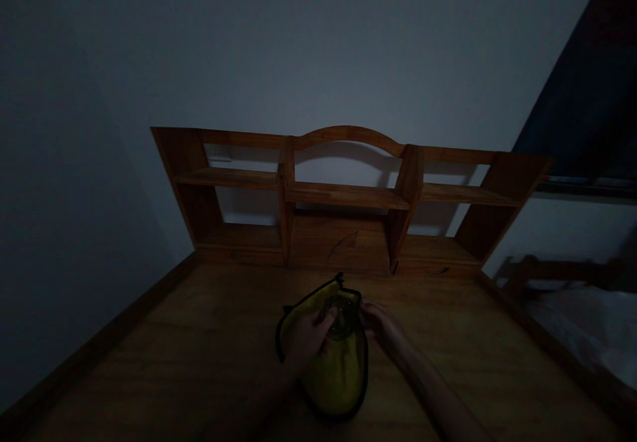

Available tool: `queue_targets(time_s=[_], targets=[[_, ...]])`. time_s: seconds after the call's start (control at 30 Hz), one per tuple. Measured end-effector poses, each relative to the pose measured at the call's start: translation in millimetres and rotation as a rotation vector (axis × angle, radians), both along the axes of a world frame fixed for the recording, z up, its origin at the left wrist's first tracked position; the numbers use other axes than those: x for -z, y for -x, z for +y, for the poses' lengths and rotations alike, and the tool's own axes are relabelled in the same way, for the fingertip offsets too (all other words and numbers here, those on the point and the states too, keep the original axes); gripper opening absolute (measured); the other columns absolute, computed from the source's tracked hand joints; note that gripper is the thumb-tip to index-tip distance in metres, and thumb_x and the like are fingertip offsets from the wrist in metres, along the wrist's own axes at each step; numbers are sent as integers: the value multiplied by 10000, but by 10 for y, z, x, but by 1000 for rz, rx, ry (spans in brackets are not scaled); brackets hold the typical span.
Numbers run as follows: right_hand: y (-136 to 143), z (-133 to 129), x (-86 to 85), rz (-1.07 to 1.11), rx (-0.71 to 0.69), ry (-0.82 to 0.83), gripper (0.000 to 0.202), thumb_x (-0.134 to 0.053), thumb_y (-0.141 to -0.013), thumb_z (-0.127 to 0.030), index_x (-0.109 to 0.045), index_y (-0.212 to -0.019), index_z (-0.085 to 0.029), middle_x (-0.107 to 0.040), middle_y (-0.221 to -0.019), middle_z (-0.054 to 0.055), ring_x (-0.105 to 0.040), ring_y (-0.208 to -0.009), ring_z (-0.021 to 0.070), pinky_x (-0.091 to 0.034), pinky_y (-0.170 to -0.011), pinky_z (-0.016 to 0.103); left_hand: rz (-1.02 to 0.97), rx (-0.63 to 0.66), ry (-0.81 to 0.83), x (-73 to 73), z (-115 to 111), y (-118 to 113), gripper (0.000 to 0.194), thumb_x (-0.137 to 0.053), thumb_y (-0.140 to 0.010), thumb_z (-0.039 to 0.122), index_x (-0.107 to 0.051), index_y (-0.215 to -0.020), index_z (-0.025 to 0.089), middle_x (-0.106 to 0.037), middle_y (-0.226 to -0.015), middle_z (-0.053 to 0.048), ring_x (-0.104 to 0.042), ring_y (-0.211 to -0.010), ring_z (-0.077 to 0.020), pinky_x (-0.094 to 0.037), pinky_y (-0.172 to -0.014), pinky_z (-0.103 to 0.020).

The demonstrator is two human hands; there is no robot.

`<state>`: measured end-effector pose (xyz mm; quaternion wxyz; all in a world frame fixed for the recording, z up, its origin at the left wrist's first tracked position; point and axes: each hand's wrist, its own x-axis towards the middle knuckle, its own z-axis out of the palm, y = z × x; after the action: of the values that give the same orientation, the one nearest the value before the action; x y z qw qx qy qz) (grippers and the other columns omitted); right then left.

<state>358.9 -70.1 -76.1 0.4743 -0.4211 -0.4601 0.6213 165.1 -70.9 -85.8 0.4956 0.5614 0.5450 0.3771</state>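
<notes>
A yellow pouch (334,377) with black edging lies spread on the wooden desk in front of me. Over its upper part is a round, dark, glassy-looking object (342,319); the dim light hides what kind it is. My left hand (309,337) is closed on the left side of this round object, its thumb lying against the rim. At the pouch's upper right edge, my right hand (373,317) has its fingers closed on the black trim. The fingertips of both hands are partly hidden.
A wooden shelf unit (343,195) with several compartments stands at the back of the desk (213,342), against a pale wall (318,50). Raised wooden edges run along both sides. White fabric (587,326) lies beyond the right edge.
</notes>
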Motion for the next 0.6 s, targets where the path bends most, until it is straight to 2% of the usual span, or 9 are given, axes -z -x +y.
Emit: queue_targets(time_s=[0.13,0.23,0.33,0.5,0.6], targets=[[-44,-32,-48,-40,-83,-27,382,-589,-741,-279,-651,-1112,-214,-701,-985,56,-634,-885,244,-484,-657,310,26,8,0,-20,-23,2,518,-428,-780,666,-522,-632,179,-460,-376,36,-431,-312,-107,-269,-335,-201],[-64,-91,-135,-55,-168,-18,484,-650,-739,-291,-583,-1217,-260,-657,-1130,54,-604,-1011,260,-490,-692,315,38,-13,-1,-10,-28,20,514,-433,-778,664,-515,-623,181,-449,-380,40,-421,-306,-106,-276,-333,-204],[-86,-129,-188,-63,-207,4,527,-704,-727,-323,-564,-1235,-287,-607,-1227,59,-579,-1072,262,-489,-683,292,27,14,-40,-1,-28,39,497,-432,-790,644,-525,-631,182,-449,-393,42,-420,-314,-103,-283,-342,-203],[-115,-123,-168,-66,-215,-20,551,-735,-709,-323,-570,-1232,-269,-629,-1187,75,-597,-1045,260,-494,-669,283,43,39,-35,-45,-59,40,480,-421,-797,631,-518,-640,188,-435,-389,48,-410,-319,-108,-279,-353,-209],[-127,-109,-140,-87,-223,-18,548,-736,-712,-321,-574,-1232,-256,-645,-1162,75,-613,-1019,261,-499,-696,309,89,42,-138,-99,-87,37,470,-437,-804,605,-514,-614,182,-472,-429,36,-457,-383,-115,-320,-412,-218]])
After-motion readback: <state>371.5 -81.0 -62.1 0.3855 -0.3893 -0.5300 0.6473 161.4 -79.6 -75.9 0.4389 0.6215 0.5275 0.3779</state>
